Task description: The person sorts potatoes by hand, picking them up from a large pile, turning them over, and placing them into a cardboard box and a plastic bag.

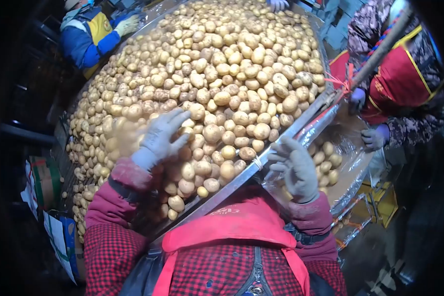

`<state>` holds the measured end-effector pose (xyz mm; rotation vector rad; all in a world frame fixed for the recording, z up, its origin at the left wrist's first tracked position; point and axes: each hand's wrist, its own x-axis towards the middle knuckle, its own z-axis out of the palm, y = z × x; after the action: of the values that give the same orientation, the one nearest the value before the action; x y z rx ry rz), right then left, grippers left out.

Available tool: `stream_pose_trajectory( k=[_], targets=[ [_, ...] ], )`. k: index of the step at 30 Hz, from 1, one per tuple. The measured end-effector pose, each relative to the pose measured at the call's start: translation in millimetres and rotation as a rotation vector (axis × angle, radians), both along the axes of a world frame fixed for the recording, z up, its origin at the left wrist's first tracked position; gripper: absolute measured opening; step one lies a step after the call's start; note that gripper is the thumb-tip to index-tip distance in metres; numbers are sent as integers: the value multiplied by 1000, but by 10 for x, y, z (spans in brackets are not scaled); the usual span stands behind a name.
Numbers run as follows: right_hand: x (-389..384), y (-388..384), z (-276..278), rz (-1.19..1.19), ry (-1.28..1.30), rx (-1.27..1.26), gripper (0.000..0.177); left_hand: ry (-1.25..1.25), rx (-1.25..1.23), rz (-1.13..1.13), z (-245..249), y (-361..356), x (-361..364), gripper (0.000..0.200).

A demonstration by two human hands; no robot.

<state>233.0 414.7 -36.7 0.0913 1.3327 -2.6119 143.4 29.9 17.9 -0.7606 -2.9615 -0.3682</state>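
Observation:
A big heap of potatoes (241, 89) lies on a sorting table with a metal edge (222, 190). My left hand (163, 135), in a grey glove, is over the near part of the heap with its fingers spread and nothing in its grasp. On the other side of the metal edge, my right hand (296, 167), also gloved in grey, is raised with its fingers apart and holds nothing. Below and beside it is a plastic-lined box (350, 182) with several potatoes (325, 160) inside.
A person in blue and yellow (91, 37) stands at the upper left. Another in a red apron (399, 81) is at the right, gloved hand (375, 138) at the box. A slanted pole (382, 47) rises there. Boxes (47, 182) stand at the left.

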Motion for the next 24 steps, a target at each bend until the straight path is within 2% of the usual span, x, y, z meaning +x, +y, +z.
stream_pose_trajectory(
  k=[4,7,10,12,13,16,18,19,20,22,24],
  targets=[
    [-209,-414,-65,120,-68,-42,63,-58,-80,48,27,-274,-173,67],
    [-426,-629,-2,163,-76,-34,60,-293,-50,18,131,-78,-420,77],
    [-641,-843,41,198,-60,-35,58,-277,-72,-42,-234,40,-731,90],
    [-797,-950,9,226,-51,-56,56,-286,-132,25,-428,202,-906,93],
    [-859,-988,-66,247,-33,-88,57,-427,-132,49,-367,317,-1009,92],
    [-1021,-1074,-214,241,-75,-143,58,-357,-142,58,-435,364,-1201,85],
    [-1128,-1146,-243,248,-90,-190,61,-282,-16,103,-638,335,-1453,75],
    [-1206,-1191,-210,229,-77,-191,61,-389,91,254,-330,522,-1501,69],
    [-1272,-1228,-192,206,-68,-192,61,-290,69,260,-321,586,-1560,69],
    [-1502,-1319,-235,208,-67,-235,63,-133,208,153,-439,759,-1714,70],
    [-1686,-1409,-212,168,-54,-239,62,-151,353,75,-449,963,-1950,72]
  ],
)
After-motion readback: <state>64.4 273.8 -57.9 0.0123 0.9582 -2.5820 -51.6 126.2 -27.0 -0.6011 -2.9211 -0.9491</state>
